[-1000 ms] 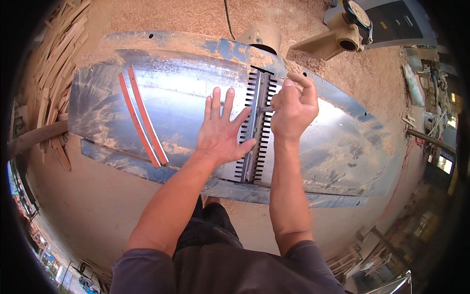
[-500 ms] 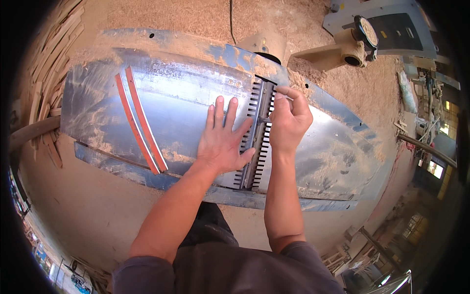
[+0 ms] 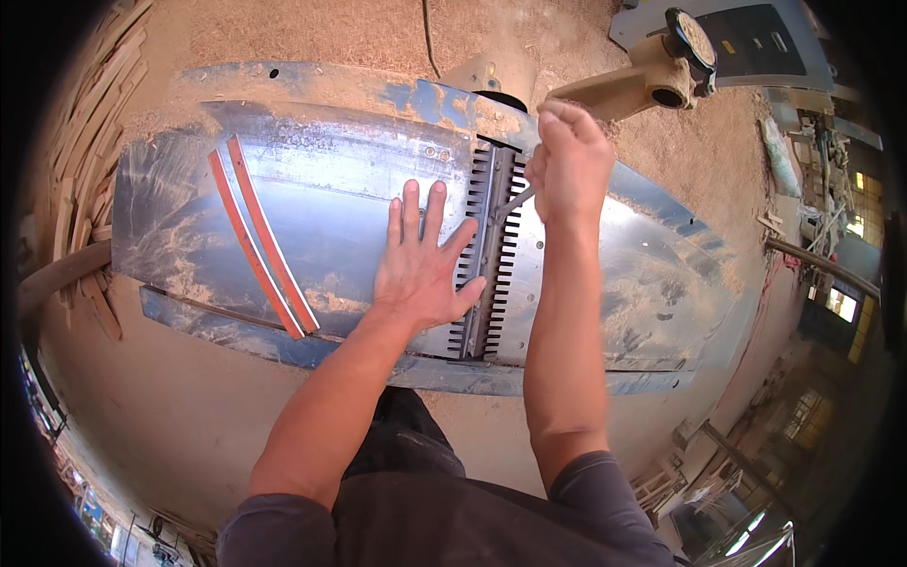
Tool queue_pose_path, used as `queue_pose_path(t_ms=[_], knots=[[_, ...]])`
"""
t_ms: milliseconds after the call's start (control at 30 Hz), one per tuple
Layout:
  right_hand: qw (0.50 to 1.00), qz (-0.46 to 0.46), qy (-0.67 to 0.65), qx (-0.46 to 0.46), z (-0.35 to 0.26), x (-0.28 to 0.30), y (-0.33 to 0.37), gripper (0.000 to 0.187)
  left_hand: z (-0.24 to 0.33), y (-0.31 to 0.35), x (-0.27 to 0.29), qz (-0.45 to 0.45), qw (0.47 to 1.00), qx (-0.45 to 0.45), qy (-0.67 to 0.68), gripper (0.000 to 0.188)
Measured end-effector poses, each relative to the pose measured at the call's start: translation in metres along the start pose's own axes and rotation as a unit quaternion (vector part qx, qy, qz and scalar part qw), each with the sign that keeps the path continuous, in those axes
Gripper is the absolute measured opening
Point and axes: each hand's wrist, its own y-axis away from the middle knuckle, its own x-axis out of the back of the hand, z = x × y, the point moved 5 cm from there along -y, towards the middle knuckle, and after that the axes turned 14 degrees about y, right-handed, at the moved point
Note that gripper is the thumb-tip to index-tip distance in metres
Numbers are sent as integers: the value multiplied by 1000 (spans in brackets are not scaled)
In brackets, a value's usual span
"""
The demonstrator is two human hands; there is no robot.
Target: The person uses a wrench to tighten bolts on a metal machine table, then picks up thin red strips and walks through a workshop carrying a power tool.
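Note:
My left hand point(image 3: 423, 269) lies flat with its fingers spread on the bare steel table point(image 3: 331, 227) of a jointer. Its thumb and forefinger reach to the toothed edge beside the cutter head point(image 3: 489, 255), a dark bar set in the slot between the two table halves. My right hand point(image 3: 574, 170) is closed above the far end of that slot. From its fingers a grey wrench point(image 3: 516, 203) slants down to the cutter head. Its far end meets the bar; the rest of it is hidden in my fist.
Two curved red strips with white edges point(image 3: 253, 231) lie on the left table half. Sawdust covers the floor point(image 3: 312, 33) beyond. A dusty handwheel point(image 3: 694, 42) on a cast arm stands at the far right. Long wood offcuts point(image 3: 80, 170) are heaped at the left.
My right hand has risen away from the cutter head and moved outward to the far right, so the wrench's angle has swung. My left hand stays put on the table.

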Motion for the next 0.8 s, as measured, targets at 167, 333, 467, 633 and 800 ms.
queue_pose_path(t_ms=[167,333,467,633,800], knots=[[994,71,4,79,17,12,44,16,2,0,1,-4,1000,-7,13,74],[948,164,98,255,60,32,130,11,2,1,1,28,999,-24,35,78],[929,92,109,342,80,19,160,14,1,1,2,39,998,-32,45,78],[941,126,197,243,41,12,102,14,-4,5,2,44,998,-22,28,76],[985,46,129,104,27,-16,-21,26,4,-1,-1,27,999,-26,14,75]])
